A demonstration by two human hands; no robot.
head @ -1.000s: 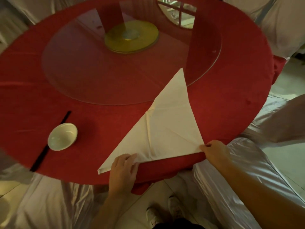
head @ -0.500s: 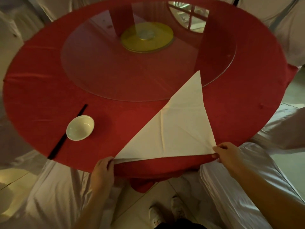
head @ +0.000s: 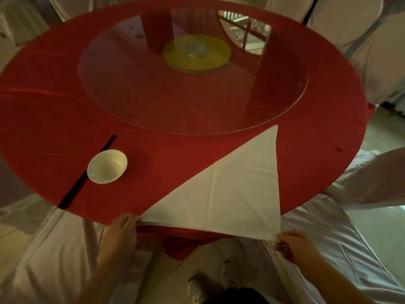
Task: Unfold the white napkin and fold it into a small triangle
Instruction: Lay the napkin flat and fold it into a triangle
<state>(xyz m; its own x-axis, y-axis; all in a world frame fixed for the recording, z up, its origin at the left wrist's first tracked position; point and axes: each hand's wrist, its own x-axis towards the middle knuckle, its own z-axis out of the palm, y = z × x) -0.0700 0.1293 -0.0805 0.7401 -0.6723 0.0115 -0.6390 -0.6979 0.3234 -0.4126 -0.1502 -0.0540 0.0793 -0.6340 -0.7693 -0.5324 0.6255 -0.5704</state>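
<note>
The white napkin (head: pixel 238 194) lay as a large triangle at the near edge of the red table (head: pixel 54 119). The left hand (head: pixel 122 229) pinched its left corner; the right hand (head: pixel 293 246) pinched its right one.

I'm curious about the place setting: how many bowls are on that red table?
1. A single white bowl sits on the red tablecloth to the left of the folded napkin, beside a black strip. The far table edge is cut off, so others could be hidden.

Bare forearms, no sleeves; white shoes (head: pixel 210 286), dark trousers (head: pixel 236 296).
</note>
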